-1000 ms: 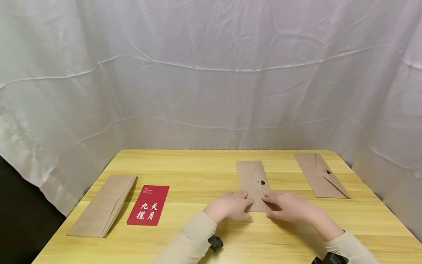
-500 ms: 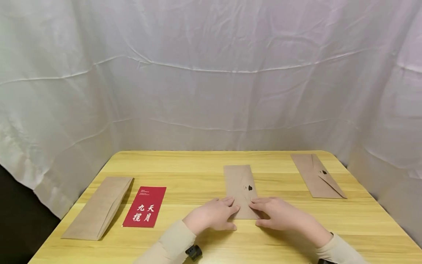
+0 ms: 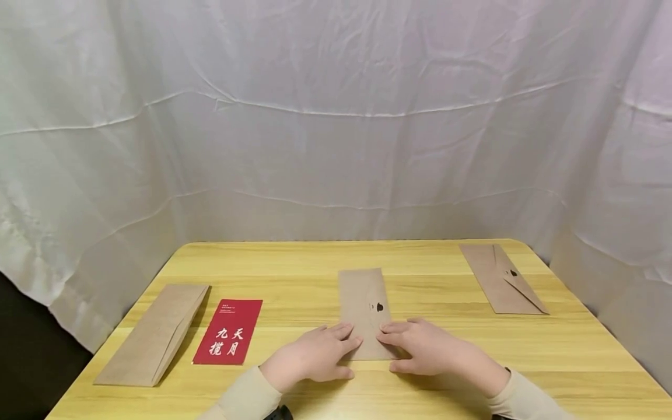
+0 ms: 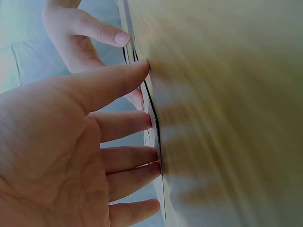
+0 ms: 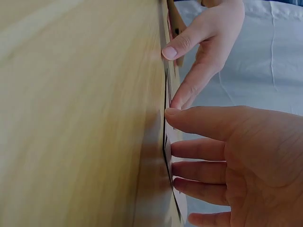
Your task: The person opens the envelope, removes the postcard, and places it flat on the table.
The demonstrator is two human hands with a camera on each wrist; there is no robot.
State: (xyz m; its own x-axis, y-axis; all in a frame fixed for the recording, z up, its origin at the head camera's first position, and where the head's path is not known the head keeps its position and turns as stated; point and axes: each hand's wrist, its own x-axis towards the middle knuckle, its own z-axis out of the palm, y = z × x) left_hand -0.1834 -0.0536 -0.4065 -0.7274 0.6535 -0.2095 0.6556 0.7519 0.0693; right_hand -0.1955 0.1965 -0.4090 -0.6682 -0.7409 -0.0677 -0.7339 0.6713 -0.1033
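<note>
Head view: left hand (image 3: 317,356) and right hand (image 3: 427,349) rest straight, slightly spread fingers on the central envelope (image 3: 359,291); light, even pressure should keep it from creasing.

A pale, creased curtain (image 3: 315,151) hangs behind and along both sides of a bench (image 3: 283,259) with a yellow wood-grain top and rounded far corners. Pinkish light tints its upper right; a black area (image 3: 34,350) shows lower left.

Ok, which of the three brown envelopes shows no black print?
The leftmost kraft envelope, beside the red card: its visible face is plain, while the middle envelope and the rightmost envelope each show some.
</note>
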